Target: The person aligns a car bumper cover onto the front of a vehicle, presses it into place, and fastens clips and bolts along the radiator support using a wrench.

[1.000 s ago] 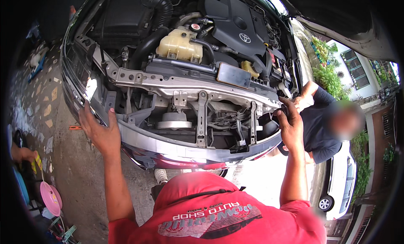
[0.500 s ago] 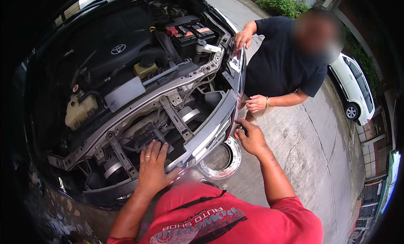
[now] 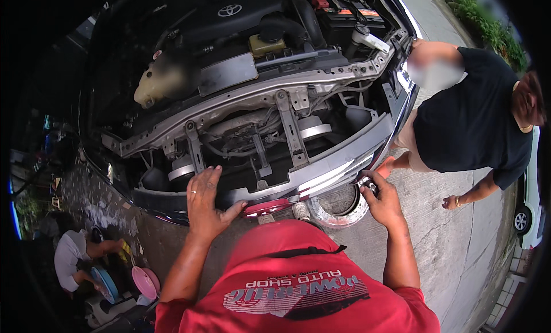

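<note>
In front of me is a car's open engine bay, and its front bumper (image 3: 338,161) with chrome trim runs across the near side. My left hand (image 3: 206,209) lies on the bumper's upper edge, fingers stretched and thumb out to the right, holding nothing. My right hand (image 3: 383,201) is beside the bumper's right part, fingers curled around a small dark and silvery thing that I cannot make out. Two bare metal brackets (image 3: 291,129) stand between the metal crossbar (image 3: 229,99) and the bumper. Two round silvery horns (image 3: 314,131) sit behind the bumper.
A whitish, paint-smeared tyre (image 3: 338,218) lies on the concrete by my right hand. At the car's right corner a person in a dark shirt (image 3: 465,120) stands close. Another person (image 3: 74,258) crouches at lower left beside blue and pink basins (image 3: 144,282). A white car (image 3: 531,201) is parked far right.
My view has swung left, shifting the car rightward in the picture. Both hands stay at the bumper, the right one closer to its edge. The co-worker's lower hand has moved away from the car.
</note>
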Tool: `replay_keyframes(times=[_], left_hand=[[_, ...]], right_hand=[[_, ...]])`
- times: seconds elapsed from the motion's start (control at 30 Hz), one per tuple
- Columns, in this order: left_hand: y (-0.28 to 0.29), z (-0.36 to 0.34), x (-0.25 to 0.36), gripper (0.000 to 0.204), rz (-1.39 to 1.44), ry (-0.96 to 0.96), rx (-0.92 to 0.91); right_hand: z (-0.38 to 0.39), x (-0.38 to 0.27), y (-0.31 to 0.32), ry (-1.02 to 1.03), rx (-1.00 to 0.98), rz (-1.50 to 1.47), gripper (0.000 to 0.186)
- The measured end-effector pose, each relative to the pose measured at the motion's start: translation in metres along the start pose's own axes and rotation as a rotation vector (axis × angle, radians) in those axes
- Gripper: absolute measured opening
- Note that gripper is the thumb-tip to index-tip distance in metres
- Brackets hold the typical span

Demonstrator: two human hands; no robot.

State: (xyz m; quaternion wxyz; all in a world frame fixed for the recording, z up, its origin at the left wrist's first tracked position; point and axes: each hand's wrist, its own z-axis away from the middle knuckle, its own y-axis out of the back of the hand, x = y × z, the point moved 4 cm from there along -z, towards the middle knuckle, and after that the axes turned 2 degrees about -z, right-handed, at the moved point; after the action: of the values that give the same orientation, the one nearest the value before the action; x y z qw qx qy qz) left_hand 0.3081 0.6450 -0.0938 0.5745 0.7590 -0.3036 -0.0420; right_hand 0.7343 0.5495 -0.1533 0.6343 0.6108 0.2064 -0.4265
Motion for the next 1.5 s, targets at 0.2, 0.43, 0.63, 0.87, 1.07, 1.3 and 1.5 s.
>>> replay_keyframes(times=[0.2,0.43,0.63,0.87,1.07,1.3,1.5], left_hand=[[-0.024,0.253,-0.189,0.055,0.731,1.401,0.657],[-0.155,0.321,-0.232,0.071,1.579,1.764,0.846],[-0.213,0.306,-0.276,0.05,1.901,1.629,0.942],[-0.187,0.27,-0.266,0.058,1.826,1.559,1.054],[-0.18,0.247,-0.258,0.063,1.904,1.519,1.01],[-0.22,0.289,-0.285,0.068,2.052,1.412,0.957],[-0.211,0.273,-0.282,0.067,1.978,1.368,1.109]], right_hand=[[-0.008,0.05,-0.036,-0.246,-0.477,-0.024,0.034],[-0.017,0.172,-0.14,-0.741,-0.393,-0.54,0.043],[-0.014,0.147,-0.202,-0.834,-0.478,-0.68,0.036],[-0.002,0.14,-0.245,-0.944,-0.316,-0.9,0.011],[-0.002,0.144,-0.251,-0.875,-0.298,-1.032,0.016],[0.0,0.157,-0.253,-0.87,-0.259,-1.032,0.02],[0.002,0.145,-0.255,-0.925,-0.244,-0.961,0.013]])
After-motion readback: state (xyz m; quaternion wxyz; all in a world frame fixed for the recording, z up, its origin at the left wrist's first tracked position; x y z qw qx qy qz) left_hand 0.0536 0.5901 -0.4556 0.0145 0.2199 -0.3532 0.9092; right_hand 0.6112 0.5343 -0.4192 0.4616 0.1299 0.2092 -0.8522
